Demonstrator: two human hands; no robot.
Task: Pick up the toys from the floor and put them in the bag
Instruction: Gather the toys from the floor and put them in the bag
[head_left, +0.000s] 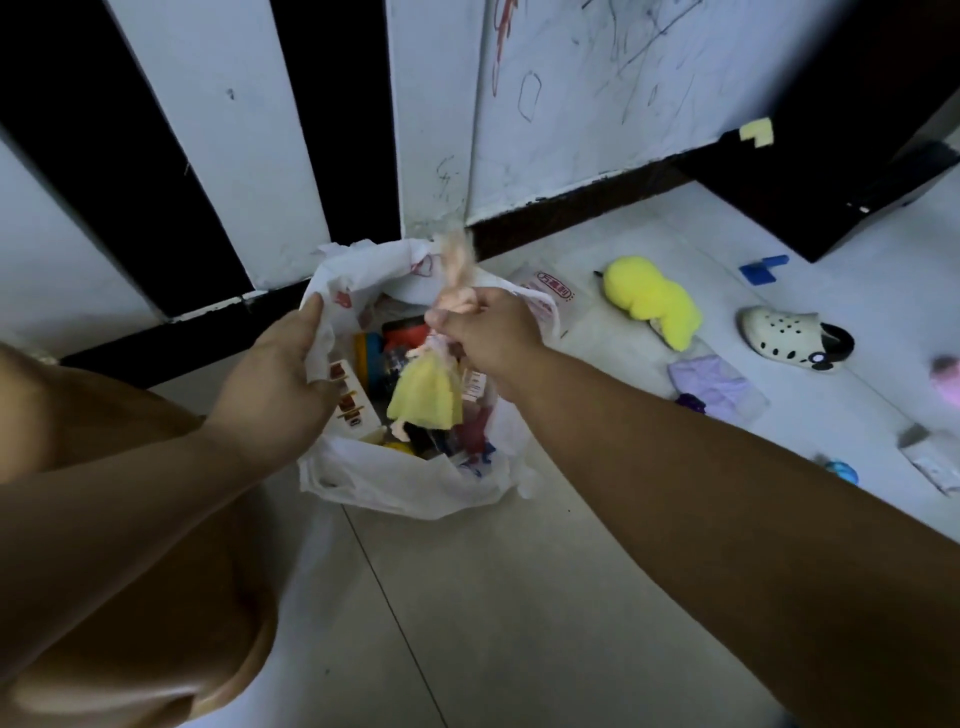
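Bag (415, 488) sits on floor (519, 597) straight ahead of me, wall (597, 130) right behind it. My L hand (280, 374) grips its left rim; R hand (488, 332) holds doll (426, 395) over the opening, above toys already inside. Right of bag: plush toy (649, 306), shoe (795, 338) further right, block (761, 270) behind them nr wall.

Pale tiled floor (519, 597). A white plastic bag (415, 488) sits at the far middle. To its right lie a yellow plush toy (649, 301), a white clog (784, 335), a blue block (761, 270) farther back, and nearer, a lilac cloth (711, 384) and a small blue ball (841, 472).
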